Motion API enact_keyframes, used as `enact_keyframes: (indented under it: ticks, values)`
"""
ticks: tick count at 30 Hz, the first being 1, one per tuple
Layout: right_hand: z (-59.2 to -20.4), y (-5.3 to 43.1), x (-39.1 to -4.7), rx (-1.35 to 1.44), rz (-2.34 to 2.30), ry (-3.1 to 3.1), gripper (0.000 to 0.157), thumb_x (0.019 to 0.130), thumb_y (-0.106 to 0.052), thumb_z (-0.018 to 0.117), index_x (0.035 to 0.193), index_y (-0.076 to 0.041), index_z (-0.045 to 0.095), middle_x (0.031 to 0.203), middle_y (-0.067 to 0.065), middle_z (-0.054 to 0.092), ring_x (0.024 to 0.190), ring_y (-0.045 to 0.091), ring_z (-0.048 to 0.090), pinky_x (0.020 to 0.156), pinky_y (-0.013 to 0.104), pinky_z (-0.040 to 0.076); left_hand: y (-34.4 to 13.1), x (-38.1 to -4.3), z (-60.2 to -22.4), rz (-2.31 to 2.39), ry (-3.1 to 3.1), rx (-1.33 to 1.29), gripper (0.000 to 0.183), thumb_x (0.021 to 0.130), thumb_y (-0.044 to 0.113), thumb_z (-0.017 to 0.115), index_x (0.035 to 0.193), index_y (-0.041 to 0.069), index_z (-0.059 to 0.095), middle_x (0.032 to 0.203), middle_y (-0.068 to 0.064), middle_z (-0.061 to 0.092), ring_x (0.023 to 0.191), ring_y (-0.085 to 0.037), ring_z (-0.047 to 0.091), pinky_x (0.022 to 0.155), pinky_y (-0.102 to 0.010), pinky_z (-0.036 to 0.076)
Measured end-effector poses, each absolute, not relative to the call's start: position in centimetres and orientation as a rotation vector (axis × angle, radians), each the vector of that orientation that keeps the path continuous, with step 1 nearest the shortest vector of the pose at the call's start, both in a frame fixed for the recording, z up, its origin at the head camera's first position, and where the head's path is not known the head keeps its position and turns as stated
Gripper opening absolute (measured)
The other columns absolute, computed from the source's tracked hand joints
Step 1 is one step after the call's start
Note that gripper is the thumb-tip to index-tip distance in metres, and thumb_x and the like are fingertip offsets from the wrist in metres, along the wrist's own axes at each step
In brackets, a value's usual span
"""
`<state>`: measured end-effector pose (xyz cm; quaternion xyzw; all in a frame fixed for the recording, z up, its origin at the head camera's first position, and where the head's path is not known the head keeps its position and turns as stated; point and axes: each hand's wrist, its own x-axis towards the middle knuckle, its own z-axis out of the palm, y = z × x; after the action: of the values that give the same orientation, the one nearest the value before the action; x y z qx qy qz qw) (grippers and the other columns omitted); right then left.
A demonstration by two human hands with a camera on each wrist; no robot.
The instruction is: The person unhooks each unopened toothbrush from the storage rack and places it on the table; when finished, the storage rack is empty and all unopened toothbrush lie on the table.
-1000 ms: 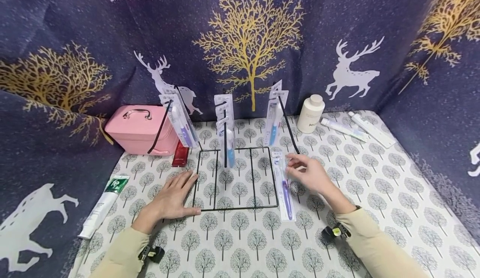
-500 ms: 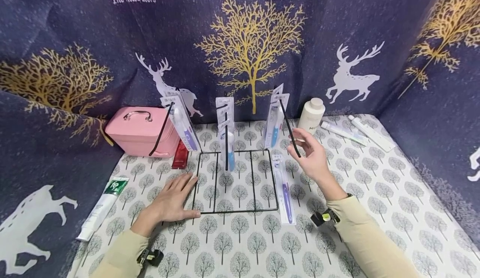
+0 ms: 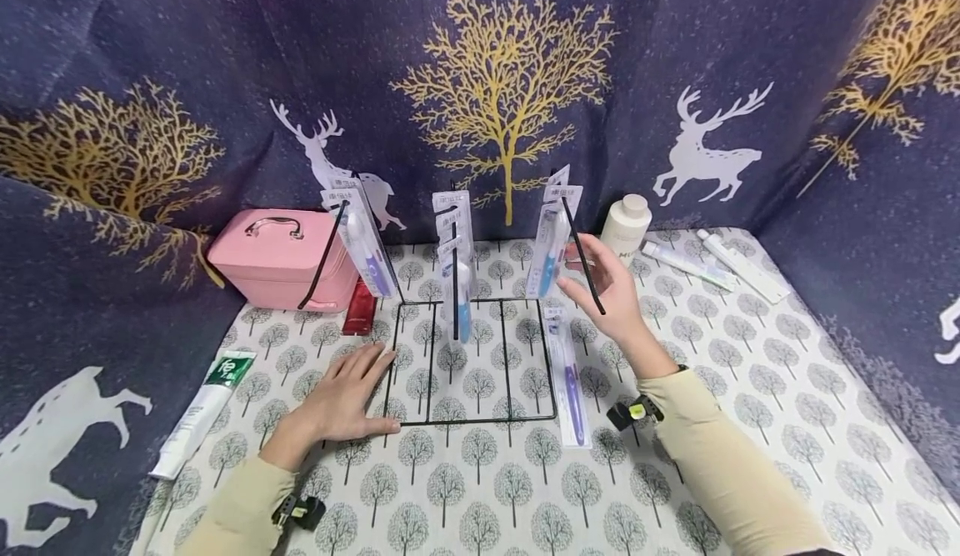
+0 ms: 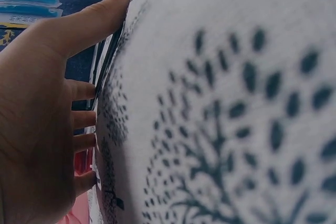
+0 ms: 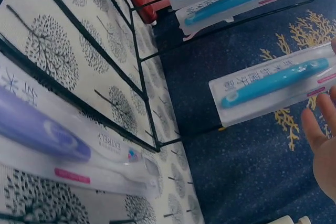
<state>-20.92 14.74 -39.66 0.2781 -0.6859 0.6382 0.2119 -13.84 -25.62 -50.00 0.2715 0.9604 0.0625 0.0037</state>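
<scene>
My left hand (image 3: 341, 398) lies flat with fingers spread on the cloth, thumb and fingertips at the left edge of a black wire rack (image 3: 472, 419). Packaged toothbrushes hang from the rack's arms: purple-handled ones (image 3: 371, 260) on the left, blue-handled ones (image 3: 461, 306) in the middle and on the right. My right hand (image 3: 607, 285) is raised beside the right arm, its loosely bent fingers close to a blue toothbrush pack (image 5: 273, 85); whether they touch it I cannot tell. A packaged purple toothbrush (image 3: 572, 385) lies along the rack's right edge.
Behind the rack's left side stand a pink case (image 3: 277, 260) and a red packet (image 3: 360, 309). A green-and-white toothpaste tube (image 3: 202, 414) lies at left. A cream bottle (image 3: 626, 224) and two white tubes (image 3: 738, 264) are at right back.
My right hand has moved from beside the lying purple toothbrush up and forward to the packs hanging on the right arm. My left hand has stayed in place.
</scene>
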Motion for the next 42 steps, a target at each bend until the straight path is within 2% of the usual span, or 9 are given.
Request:
enact_keyframes:
  ticks: [3, 6, 11, 14, 15, 21, 26, 30, 42]
  values:
    - [-40.0, 14.3, -21.3, 0.778, 1.82, -1.847, 0.057, 0.068, 0.024, 0.061, 0.121, 0.018, 0.043, 0.111, 0.034, 0.052, 0.091, 0.044, 0.055, 0.085, 0.04, 0.051, -25.6, -13.9, -49.9, 0.191, 3.001, 0.844, 0.109, 0.066, 0.08, 0.049, 0.145, 0.011, 0.022, 0.151, -0.015, 0.017, 0.136, -0.036, 0.02, 0.109, -0.058, 0.019]
    - [-40.4, 13.8, -21.6, 0.757, 1.873, -1.796, 0.056, 0.067, 0.025, 0.061, 0.12, 0.016, 0.046, 0.109, 0.028, 0.054, 0.09, 0.036, 0.058, 0.084, 0.035, 0.052, -25.5, -14.0, -49.8, 0.182, 2.999, 0.834, 0.11, 0.065, 0.08, 0.049, 0.145, 0.011, 0.021, 0.151, -0.014, 0.017, 0.136, -0.036, 0.02, 0.109, -0.057, 0.018]
    - [-41.3, 13.0, -21.9, 0.649, 1.933, -1.762, 0.058, 0.066, 0.027, 0.061, 0.118, 0.001, 0.054, 0.106, 0.01, 0.058, 0.091, 0.018, 0.058, 0.083, 0.027, 0.052, -25.6, -13.8, -49.6, 0.18, 2.978, 0.808, 0.11, 0.065, 0.081, 0.049, 0.146, 0.012, 0.02, 0.152, -0.014, 0.016, 0.137, -0.035, 0.019, 0.109, -0.058, 0.018]
    - [-41.7, 12.5, -21.9, 0.573, 1.979, -1.754, 0.06, 0.066, 0.027, 0.061, 0.114, -0.009, 0.057, 0.102, 0.006, 0.059, 0.089, 0.013, 0.058, 0.081, 0.024, 0.052, -25.6, -13.7, -49.6, 0.189, 2.971, 0.793, 0.11, 0.065, 0.08, 0.05, 0.146, 0.013, 0.019, 0.152, -0.013, 0.016, 0.137, -0.034, 0.018, 0.109, -0.057, 0.018]
    - [-41.7, 12.4, -22.0, 0.563, 1.979, -1.763, 0.058, 0.067, 0.026, 0.061, 0.114, -0.007, 0.057, 0.1, 0.004, 0.06, 0.088, 0.014, 0.059, 0.081, 0.024, 0.052, -25.6, -13.6, -49.7, 0.188, 2.971, 0.791, 0.11, 0.065, 0.08, 0.05, 0.146, 0.013, 0.019, 0.152, -0.013, 0.015, 0.137, -0.034, 0.017, 0.109, -0.057, 0.018]
    - [-41.6, 12.3, -22.1, 0.501, 1.893, -1.848, 0.05, 0.069, 0.019, 0.064, 0.117, 0.015, 0.049, 0.093, 0.016, 0.064, 0.083, 0.015, 0.061, 0.077, 0.027, 0.054, -25.6, -13.7, -49.7, 0.192, 2.988, 0.811, 0.109, 0.066, 0.08, 0.05, 0.146, 0.012, 0.021, 0.151, -0.014, 0.017, 0.137, -0.035, 0.02, 0.109, -0.057, 0.018]
    - [-41.6, 12.5, -21.7, 0.532, 1.959, -1.813, 0.056, 0.071, 0.018, 0.063, 0.123, 0.004, 0.049, 0.09, 0.007, 0.063, 0.084, 0.013, 0.06, 0.075, 0.027, 0.054, -25.5, -13.8, -49.6, 0.194, 2.993, 0.821, 0.109, 0.065, 0.079, 0.052, 0.145, 0.011, 0.022, 0.151, -0.015, 0.018, 0.136, -0.036, 0.021, 0.109, -0.058, 0.019]
    - [-41.5, 12.8, -21.3, 0.631, 1.987, -1.76, 0.069, 0.071, 0.021, 0.062, 0.133, -0.004, 0.044, 0.092, 0.013, 0.062, 0.084, 0.016, 0.061, 0.074, 0.026, 0.054, -25.5, -13.8, -49.7, 0.179, 2.983, 0.799, 0.11, 0.065, 0.08, 0.05, 0.146, 0.013, 0.019, 0.152, -0.013, 0.016, 0.137, -0.034, 0.019, 0.109, -0.056, 0.018]
    - [-40.9, 13.2, -20.3, 0.8, 1.904, -1.72, 0.068, 0.068, 0.026, 0.058, 0.131, 0.007, 0.042, 0.088, 0.029, 0.058, 0.082, 0.015, 0.061, 0.069, 0.023, 0.055, -25.5, -13.9, -49.6, 0.18, 2.962, 0.785, 0.11, 0.065, 0.081, 0.049, 0.147, 0.014, 0.018, 0.152, -0.012, 0.015, 0.137, -0.033, 0.018, 0.109, -0.057, 0.018]
